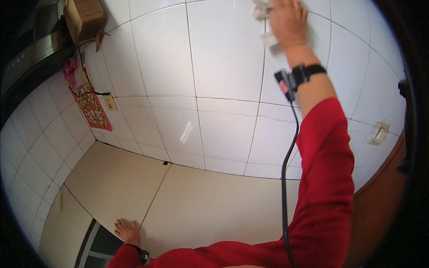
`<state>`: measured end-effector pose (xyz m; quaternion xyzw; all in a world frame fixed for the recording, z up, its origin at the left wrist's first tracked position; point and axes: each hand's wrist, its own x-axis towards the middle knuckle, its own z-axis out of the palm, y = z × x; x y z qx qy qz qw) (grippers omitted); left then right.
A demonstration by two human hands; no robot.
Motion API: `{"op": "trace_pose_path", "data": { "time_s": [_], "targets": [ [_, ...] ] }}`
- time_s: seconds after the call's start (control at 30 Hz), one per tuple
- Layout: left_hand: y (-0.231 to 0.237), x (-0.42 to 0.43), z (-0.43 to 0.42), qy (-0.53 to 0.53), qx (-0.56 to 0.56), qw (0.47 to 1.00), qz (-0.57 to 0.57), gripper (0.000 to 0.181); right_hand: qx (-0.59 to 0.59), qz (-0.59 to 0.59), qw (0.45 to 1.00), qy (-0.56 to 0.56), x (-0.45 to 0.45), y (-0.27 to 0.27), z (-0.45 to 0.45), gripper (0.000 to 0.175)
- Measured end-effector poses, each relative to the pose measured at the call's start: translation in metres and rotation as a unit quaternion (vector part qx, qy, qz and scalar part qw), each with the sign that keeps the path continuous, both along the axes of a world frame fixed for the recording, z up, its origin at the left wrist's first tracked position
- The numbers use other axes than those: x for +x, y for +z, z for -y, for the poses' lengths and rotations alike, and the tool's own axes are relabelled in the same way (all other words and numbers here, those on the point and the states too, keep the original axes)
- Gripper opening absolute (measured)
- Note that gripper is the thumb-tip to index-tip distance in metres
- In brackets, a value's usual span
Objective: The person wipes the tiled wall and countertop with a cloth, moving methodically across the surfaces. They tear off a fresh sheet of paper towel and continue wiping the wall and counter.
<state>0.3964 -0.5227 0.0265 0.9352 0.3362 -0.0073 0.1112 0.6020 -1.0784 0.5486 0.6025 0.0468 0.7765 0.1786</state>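
Observation:
My right hand (289,23) is raised at the top of the view, pressing a pale cloth (262,10) against the white tiled wall (228,50). Folds of the cloth show to the left of the fingers and below the palm; the rest lies under the hand. Low in the view, my left hand (126,230) rests palm down on the beige tiled countertop (214,201), fingers spread, holding nothing. It lies close to a dark, metal-edged opening or appliance (104,246) in the counter. Both wrists wear black straps, and a black cable hangs from the device on the right one.
At the upper left, a cardboard box (85,20) sits above a range hood (37,50). A wall outlet (110,103) with a plugged-in black cord is beside a colourful poster (88,100). To the right are a taped wall fitting (379,133) and a reddish-brown wooden surface (377,207).

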Motion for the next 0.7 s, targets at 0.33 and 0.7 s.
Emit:
{"op": "trace_pose_path", "data": {
  "time_s": [0.33, 0.7],
  "targets": [
    [-0.015, 0.004, -0.004, -0.003, 0.056, 0.998, 0.008, 0.07, 0.047, 0.017, 0.999, -0.001, 0.008, -0.083, 0.105, 0.041],
    [-0.019, 0.008, -0.01, 0.004, 0.054, 0.999, -0.005, 0.071, 0.193, -0.098, 0.976, 0.002, -0.033, -0.329, 0.119, 0.049]
  ]
}}
